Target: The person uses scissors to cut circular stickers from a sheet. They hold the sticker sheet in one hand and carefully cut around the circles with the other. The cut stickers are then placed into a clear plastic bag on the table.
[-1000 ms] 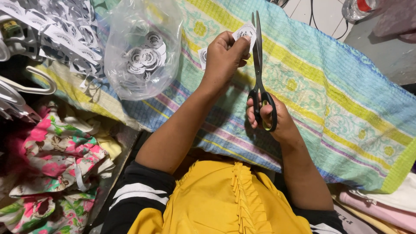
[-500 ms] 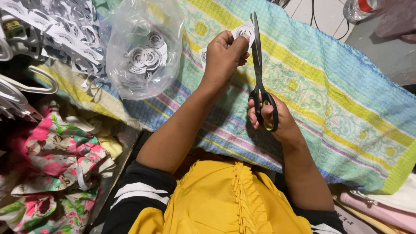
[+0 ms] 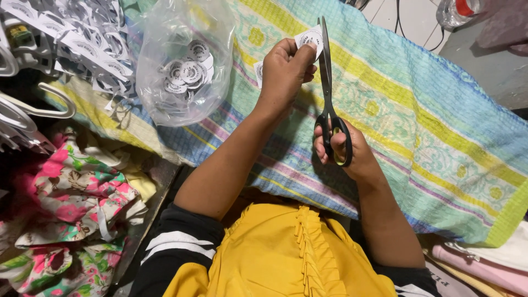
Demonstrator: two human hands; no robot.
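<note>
Above the striped cloth, left hand pinches a round paper label against the scissors, blades closed, pointing away, right hand clamped through handles.

Garment workshop – hangers; folded clothes; tag sheets

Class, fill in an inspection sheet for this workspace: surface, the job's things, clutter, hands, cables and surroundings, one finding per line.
Surface: striped quilted cloth spread flat.
Job's things: black scissors; small round-printed paper label.
Clutter: clear plastic bag holding cut labels; paper offcuts; white hangers.
Hands: left hand pinches the label; right hand is in the scissor handles.
Cables: dark cable on the floor, top.
Surroundings: floral fabric left; folded pink cloth right; plastic bottle.
</note>
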